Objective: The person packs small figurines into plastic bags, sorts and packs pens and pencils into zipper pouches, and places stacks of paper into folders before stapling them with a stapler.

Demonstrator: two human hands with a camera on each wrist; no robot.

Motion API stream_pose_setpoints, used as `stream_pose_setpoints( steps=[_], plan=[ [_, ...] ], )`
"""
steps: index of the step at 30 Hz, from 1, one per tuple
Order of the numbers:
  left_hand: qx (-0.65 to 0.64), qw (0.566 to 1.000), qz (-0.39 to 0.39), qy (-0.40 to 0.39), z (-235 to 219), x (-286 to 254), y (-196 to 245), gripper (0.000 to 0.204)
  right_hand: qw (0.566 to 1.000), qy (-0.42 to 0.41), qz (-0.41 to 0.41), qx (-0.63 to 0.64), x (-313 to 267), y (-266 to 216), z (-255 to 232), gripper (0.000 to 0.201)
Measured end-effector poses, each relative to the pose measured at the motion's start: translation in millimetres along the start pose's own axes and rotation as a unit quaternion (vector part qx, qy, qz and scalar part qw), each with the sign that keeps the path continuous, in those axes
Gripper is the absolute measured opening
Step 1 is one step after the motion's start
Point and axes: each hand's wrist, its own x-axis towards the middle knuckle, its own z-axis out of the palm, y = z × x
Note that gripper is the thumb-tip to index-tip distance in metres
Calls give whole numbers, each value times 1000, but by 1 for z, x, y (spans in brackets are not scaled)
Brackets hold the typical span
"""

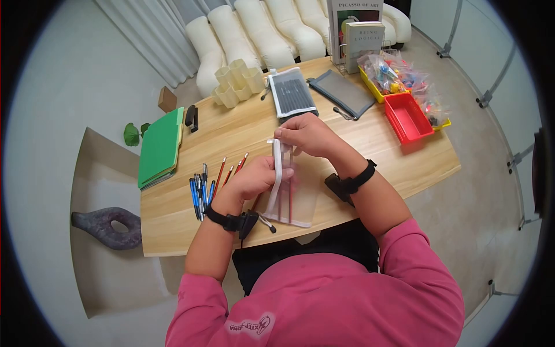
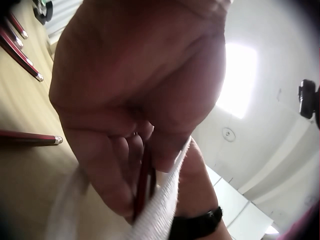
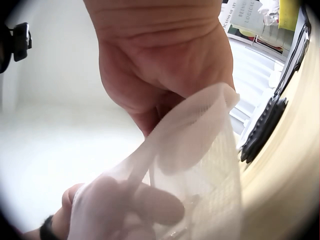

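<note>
A see-through mesh zip pouch (image 1: 303, 203) with white edging stands tilted over the table's near side, red pencils (image 1: 291, 202) showing through it. My right hand (image 1: 309, 136) pinches its upper edge. My left hand (image 1: 254, 176) is at the pouch's open side, fingertips behind the mesh. In the left wrist view, a red pencil (image 2: 144, 180) lies between the left thumb and curled fingers, beside the white edging (image 2: 165, 205). Through the mesh (image 3: 200, 150) in the right wrist view, the left fingers show. Loose red pencils (image 1: 221, 173) and several blue and black pens (image 1: 196, 196) lie left of the left hand.
Beyond the hands lie a filled white-edged pouch (image 1: 293, 92) and a flat dark-edged pouch (image 1: 344, 92). A red basket (image 1: 407, 118) and bagged small items (image 1: 387, 69) stand at right. A green folder (image 1: 161, 144), stapler (image 1: 192, 117) and cream hexagonal holder (image 1: 237, 84) are at left.
</note>
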Motion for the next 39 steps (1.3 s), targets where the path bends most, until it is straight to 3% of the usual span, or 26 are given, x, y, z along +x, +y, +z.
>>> stream_pose_setpoints(
  steps=[3,4,11,15,18,20,21,23,24,25,27,28,31,35,37,39],
  plan=[
    [49,998,-40,11,16,0,12,30,1000,-2,-15,5,-4,4,-6,35],
    [32,998,-33,-32,14,2,10,31,1000,-5,-23,-2,-6,4,-9,36],
    [94,993,-43,-61,14,6,15,38,999,7,-51,-4,-6,9,-9,34],
    [161,984,-58,-42,22,5,22,40,999,-3,-32,22,-11,1,-4,32],
    [191,981,-34,-1,25,3,21,45,994,23,-82,65,-8,6,0,32],
    [112,994,9,15,18,6,11,51,971,97,-169,135,-6,9,-2,37],
    [113,993,13,18,15,5,10,51,971,94,-174,134,-4,10,-5,37],
    [-25,997,66,34,9,2,6,55,937,255,-232,58,1,13,-9,49],
    [-77,990,106,47,7,1,4,52,935,282,-208,47,3,12,-10,60],
    [-76,990,111,51,4,1,5,52,935,278,-214,47,3,11,-14,60],
    [-105,971,130,173,1,2,12,49,991,99,-41,79,-4,8,-15,56],
    [-110,955,166,217,3,-3,22,41,983,-36,-17,179,-4,8,-8,46],
    [-99,956,210,181,1,-1,25,37,960,-84,-27,265,0,21,8,43],
    [-66,967,192,153,5,-8,34,40,953,-94,-34,287,-6,15,11,46],
    [-24,951,222,213,8,-8,35,39,951,-105,-38,290,-5,16,13,46],
    [-12,951,214,222,3,-7,39,38,949,-116,-40,291,-9,14,16,48]
  ],
)
